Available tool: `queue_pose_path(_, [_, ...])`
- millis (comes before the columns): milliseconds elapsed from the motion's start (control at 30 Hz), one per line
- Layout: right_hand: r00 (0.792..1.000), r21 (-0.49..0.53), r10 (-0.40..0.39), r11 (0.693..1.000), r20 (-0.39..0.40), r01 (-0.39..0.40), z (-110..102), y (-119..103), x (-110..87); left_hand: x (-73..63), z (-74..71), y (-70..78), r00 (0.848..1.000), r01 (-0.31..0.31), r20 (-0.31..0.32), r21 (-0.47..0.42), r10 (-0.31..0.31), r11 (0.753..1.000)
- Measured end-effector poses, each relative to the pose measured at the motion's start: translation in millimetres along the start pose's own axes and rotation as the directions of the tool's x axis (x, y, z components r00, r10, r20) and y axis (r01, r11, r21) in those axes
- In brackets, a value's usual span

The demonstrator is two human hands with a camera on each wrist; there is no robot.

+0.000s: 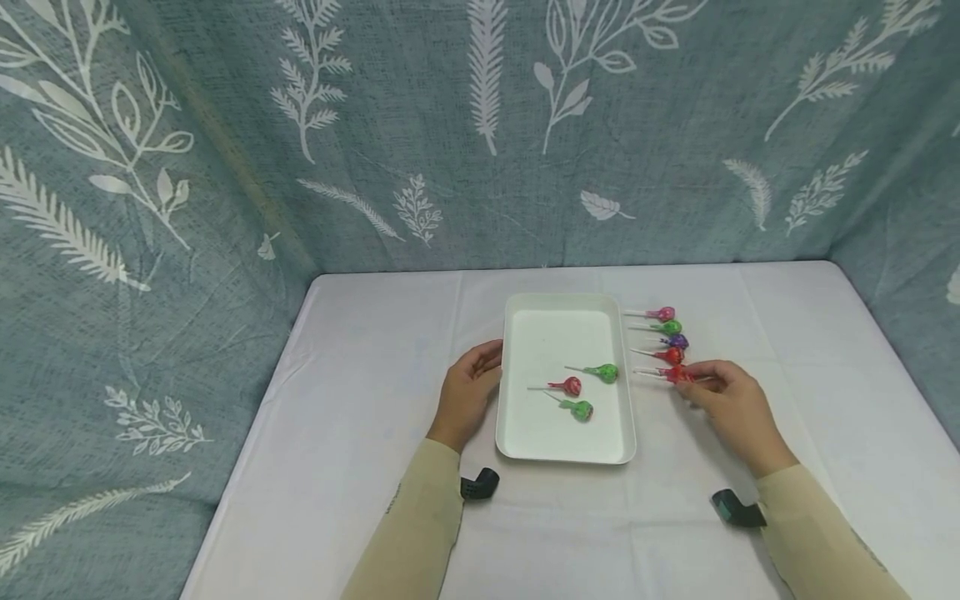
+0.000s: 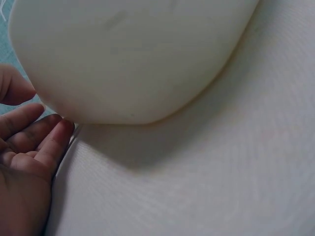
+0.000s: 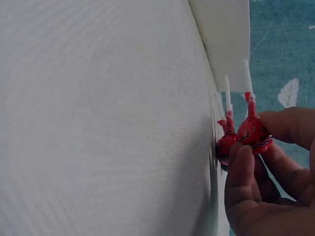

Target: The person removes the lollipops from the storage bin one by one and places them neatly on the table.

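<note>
My right hand (image 1: 731, 408) pinches a wrapped red lollipop (image 3: 253, 132) by its candy end, between thumb and fingers, with the white stick free. Close behind it in the right wrist view is a second red lollipop (image 3: 226, 145). My left hand (image 1: 468, 396) is at the left side of a white tray (image 1: 540, 342), its fingertips right at the edge. In the tray lie a red lollipop (image 1: 572, 386) and two green lollipops, one farther back (image 1: 606, 372) and one nearer (image 1: 581, 410).
Right of the tray, a column of lollipops lies with sticks toward it: pink (image 1: 663, 313), green (image 1: 670, 327), purple (image 1: 677, 341) and red (image 1: 672, 355). A white cloth covers the table (image 1: 375, 375). Blue-green leaf-patterned curtains (image 1: 420, 100) stand behind and at both sides.
</note>
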State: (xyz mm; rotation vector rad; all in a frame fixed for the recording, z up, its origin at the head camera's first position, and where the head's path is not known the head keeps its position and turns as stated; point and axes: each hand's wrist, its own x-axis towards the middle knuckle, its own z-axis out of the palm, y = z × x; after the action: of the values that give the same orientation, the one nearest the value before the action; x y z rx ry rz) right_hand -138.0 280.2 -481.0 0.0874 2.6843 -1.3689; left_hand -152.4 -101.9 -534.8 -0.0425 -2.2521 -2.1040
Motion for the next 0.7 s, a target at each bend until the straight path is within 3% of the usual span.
queue_pose_path(700, [0.995,-0.132,-0.101,0.986,-0.026,0.097,6,11,1.4,-2.3,-0.7,0.2,1.000,-0.003,-0.002,0.009,0.003,1.000])
